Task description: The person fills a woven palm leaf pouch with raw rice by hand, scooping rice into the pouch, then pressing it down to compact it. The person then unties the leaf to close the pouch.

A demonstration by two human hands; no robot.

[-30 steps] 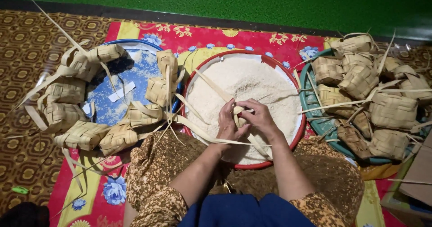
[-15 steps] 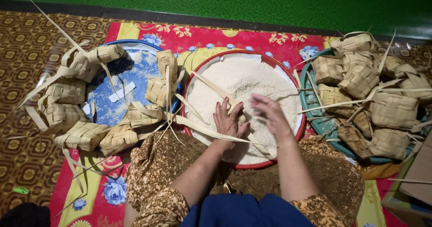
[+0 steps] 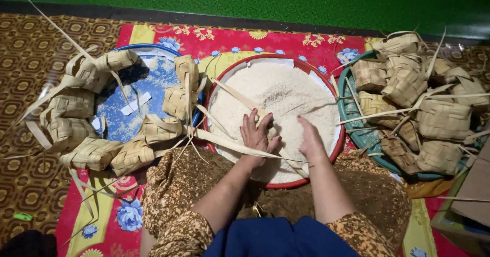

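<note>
A round red-rimmed basin (image 3: 334, 152) full of white rice (image 3: 278, 91) sits in front of my knees. My left hand (image 3: 256, 135) rests on the rice and grips a small woven palm-leaf pouch (image 3: 271, 130). Long leaf strips (image 3: 229, 145) trail from the pouch towards the left and across the basin. My right hand (image 3: 309, 140) is just right of the pouch, palm down, with its fingertips sunk in the rice. Whether it holds grains is hidden.
A blue tray (image 3: 127, 127) at the left is ringed by several woven pouches (image 3: 71, 104). A teal basket (image 3: 360, 134) at the right holds a pile of more pouches (image 3: 441, 119). A patterned mat covers the floor, with a green wall beyond and a cardboard box (image 3: 474, 190) at far right.
Both hands were together on the pouch. My right hand has let go, moved to the right and dropped onto the rice. My left hand has kept the pouch.
</note>
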